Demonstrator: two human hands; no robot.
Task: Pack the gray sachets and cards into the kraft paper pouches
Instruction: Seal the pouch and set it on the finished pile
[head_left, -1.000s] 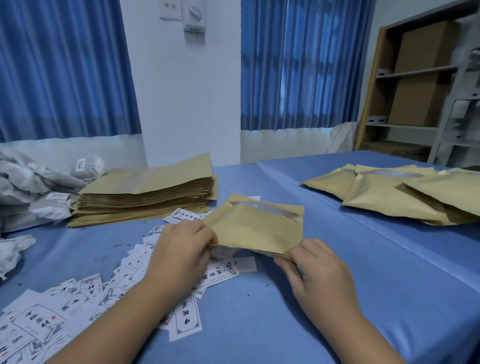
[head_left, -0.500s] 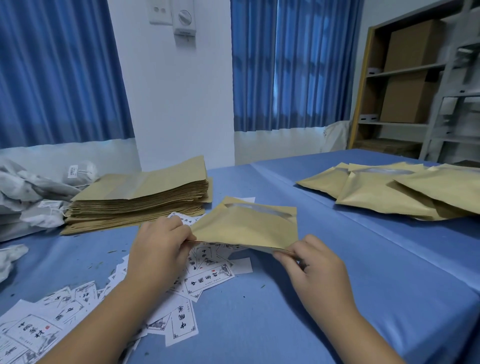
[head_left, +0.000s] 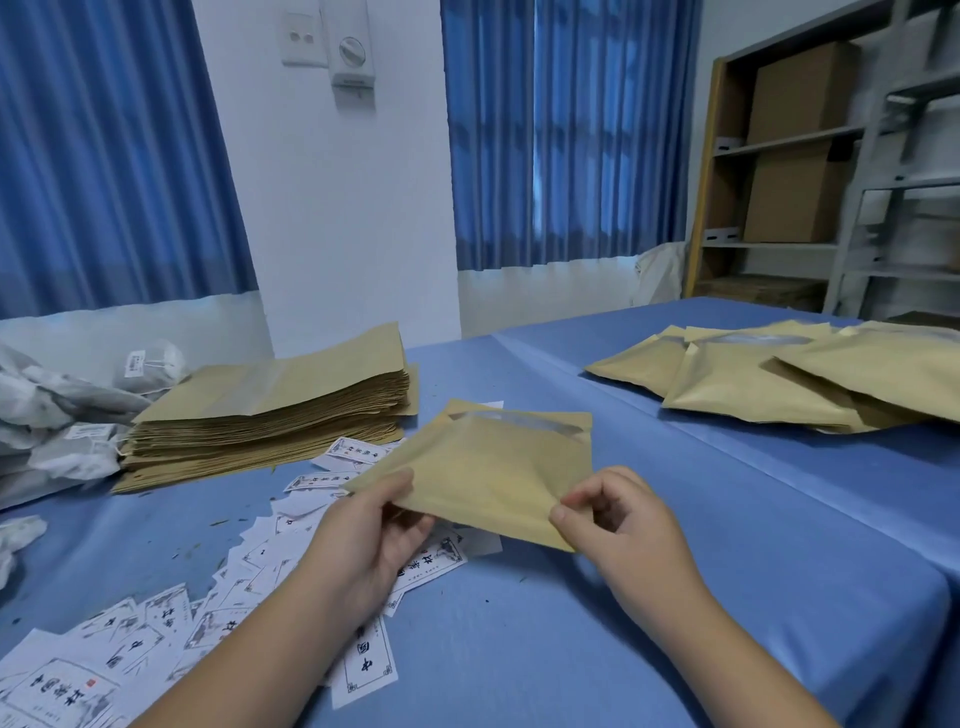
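Near the middle of the blue-covered table (head_left: 675, 582), one kraft pouch (head_left: 488, 467) is held just above the scattered cards (head_left: 156, 639), its clear window strip turned to the far side. The left hand (head_left: 363, 540) pinches the near left edge, thumb on top and fingers beneath; the right hand (head_left: 618, 525) pinches the near right corner between thumb and curled forefinger. The pouch looks slightly swollen, so it is probably already filled, and the step in hand is judged to be closing it or passing it on.

To do this well, keep both pinches at the very edge so the contents stay flat, hold the pouch level so that nothing slides toward the window end, and carry it clear of the loose cards before laying it with the filled pouches (head_left: 779, 384) at the far right. The stack of empty pouches (head_left: 270, 410) and the gray sachets (head_left: 57, 415) at the far left supply the next round.

Compared with a second ago, the pouch has been raised slightly off the cards, the left hand has turned from lying knuckles-up over the corner to a thumb-over pinch, and the right hand's fingers have curled up off the cloth
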